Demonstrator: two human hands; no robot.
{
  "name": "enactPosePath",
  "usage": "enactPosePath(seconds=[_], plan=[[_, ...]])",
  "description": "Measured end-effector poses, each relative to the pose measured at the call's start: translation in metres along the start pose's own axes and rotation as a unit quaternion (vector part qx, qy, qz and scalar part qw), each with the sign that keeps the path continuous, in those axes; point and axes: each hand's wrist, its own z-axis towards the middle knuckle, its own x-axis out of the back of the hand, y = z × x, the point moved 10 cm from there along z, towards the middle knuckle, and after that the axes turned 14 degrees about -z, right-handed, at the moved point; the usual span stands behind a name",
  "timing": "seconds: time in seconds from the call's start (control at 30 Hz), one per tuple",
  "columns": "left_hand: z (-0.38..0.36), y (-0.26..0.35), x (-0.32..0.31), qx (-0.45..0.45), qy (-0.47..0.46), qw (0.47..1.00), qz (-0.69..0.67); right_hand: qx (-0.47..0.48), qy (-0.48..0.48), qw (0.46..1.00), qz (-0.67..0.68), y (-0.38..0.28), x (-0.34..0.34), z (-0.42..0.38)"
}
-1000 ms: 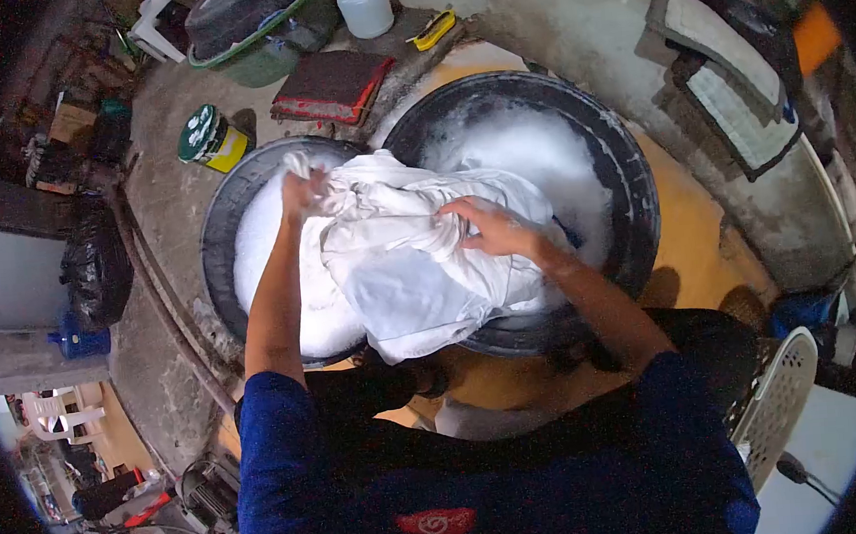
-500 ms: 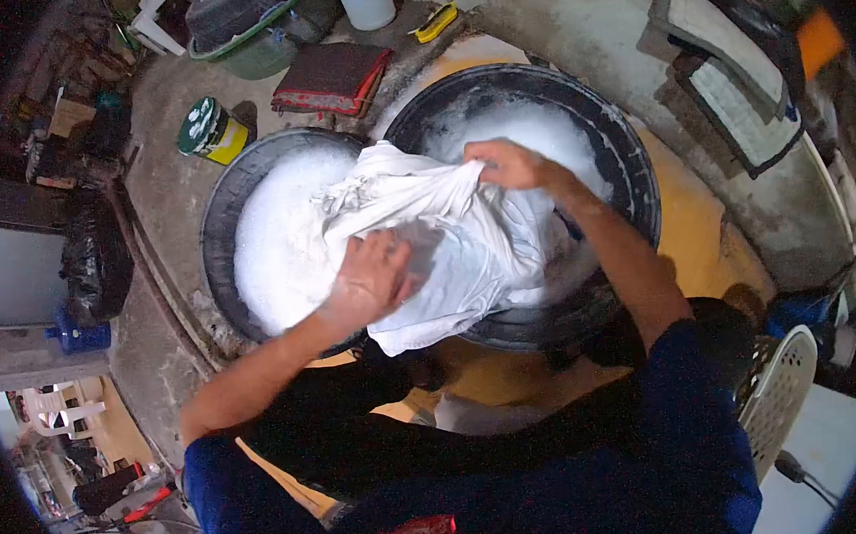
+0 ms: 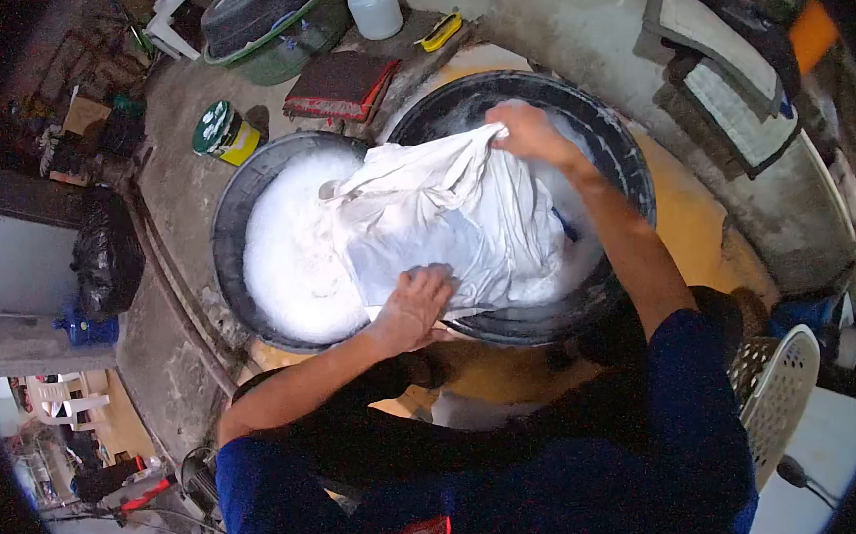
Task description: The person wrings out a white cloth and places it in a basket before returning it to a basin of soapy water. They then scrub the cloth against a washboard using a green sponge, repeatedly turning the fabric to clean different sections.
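A wet white cloth is spread across the touching rims of two dark round tubs. White foam fills the left tub; sudsy water shows in the right tub. My right hand pinches the cloth's upper edge over the right tub and lifts it into folds. At the cloth's lower edge, near where the tubs meet, my left hand is closed on the fabric, with its thumb side under the edge. A bluish patch shows in the middle of the cloth.
Behind the tubs are a green-lidded bucket, a folded dark red-edged mat, a green basin, a white jug and a yellow brush. A perforated white basket stands at the lower right.
My left hand has moved down and right to the cloth's lower edge. My right hand has risen slightly with the upper edge, and the cloth is spread flatter.
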Motion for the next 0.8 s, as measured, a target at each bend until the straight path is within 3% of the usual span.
enactPosePath(seconds=[0.1, 0.13, 0.23, 0.27, 0.37, 0.4, 0.43, 0.47, 0.5, 0.57, 0.63, 0.67, 0.7, 0.77, 0.8], plan=[[-0.006, -0.027, -0.033, 0.058, -0.082, 0.994, 0.045, -0.005, 0.079, 0.997, -0.003, 0.004, 0.001, -0.006], [-0.009, -0.018, -0.021, 0.018, -0.047, 0.998, -0.038, -0.038, 0.034, 0.999, -0.007, 0.016, -0.018, -0.006], [-0.026, -0.008, -0.008, -0.099, -0.001, 0.984, -0.150, -0.041, 0.093, 0.995, 0.020, 0.035, -0.046, -0.015], [-0.037, -0.013, -0.010, -0.064, -0.058, 0.973, -0.212, -0.042, 0.048, 0.997, 0.046, 0.042, -0.064, -0.015], [-0.065, -0.014, 0.029, -0.038, -0.023, 0.978, -0.202, -0.093, 0.064, 0.990, 0.079, 0.042, -0.071, -0.025], [-0.069, -0.025, 0.025, 0.156, -0.119, 0.934, -0.297, -0.098, 0.083, 0.989, 0.071, 0.039, -0.071, -0.031], [-0.087, -0.017, 0.027, 0.343, -0.210, 0.835, -0.375, -0.102, 0.100, 0.988, 0.064, 0.035, -0.073, -0.037], [-0.096, -0.005, 0.019, 0.221, -0.218, 0.897, -0.316, -0.103, 0.119, 0.986, 0.056, 0.028, -0.073, -0.041], [-0.109, 0.009, 0.013, 0.098, -0.200, 0.944, -0.242, -0.129, 0.089, 0.987, 0.024, 0.021, -0.082, -0.045], [-0.140, -0.039, -0.032, 0.239, -0.164, 0.939, -0.186, -0.183, 0.026, 0.982, -0.039, 0.006, -0.102, -0.062], [-0.121, -0.041, -0.017, 0.177, -0.021, 0.979, -0.101, -0.091, -0.255, 0.961, -0.064, -0.032, -0.146, -0.078], [-0.114, -0.041, -0.006, 0.143, 0.052, 0.987, -0.058, -0.049, -0.393, 0.918, -0.020, -0.053, -0.151, -0.102], [-0.109, -0.054, -0.013, 0.153, 0.043, 0.987, -0.006, -0.007, -0.522, 0.853, 0.021, -0.088, -0.124, -0.132], [-0.096, -0.084, -0.019, 0.169, 0.026, 0.980, 0.096, 0.102, -0.417, 0.898, -0.099, -0.101, -0.144, -0.130], [-0.092, -0.106, -0.010, 0.213, 0.033, 0.975, 0.051, 0.157, -0.361, 0.906, -0.156, -0.111, -0.151, -0.135]])
